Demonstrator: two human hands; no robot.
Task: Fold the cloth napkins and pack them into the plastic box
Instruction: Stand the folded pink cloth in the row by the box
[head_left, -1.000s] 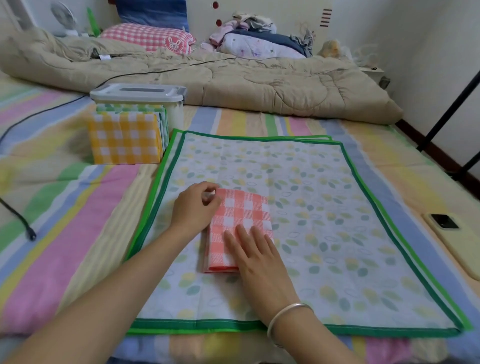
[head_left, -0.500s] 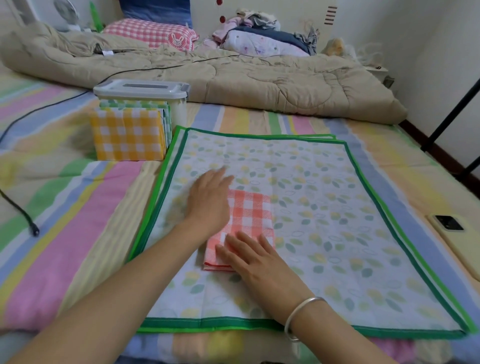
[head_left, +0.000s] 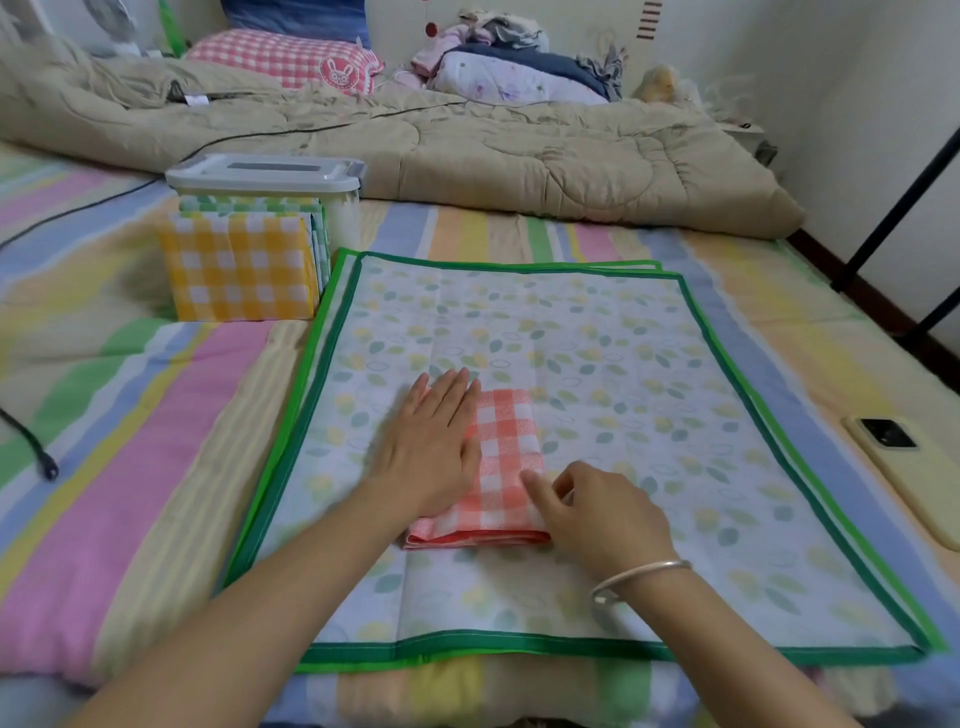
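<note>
You work on a bed with a striped sheet. A beige quilt lies across its far end, with a phone at right and a cable at left. A green-edged mat covers the sheet. The box, lid on, stands by the mat's far left corner, and folded napkins stand upright against its front. The red napkin lies folded on the mat. Your left hand presses it, fingers straight and together. Your right hand curls at its near right corner, index tip touching. Whether it pinches cannot be told.
</note>
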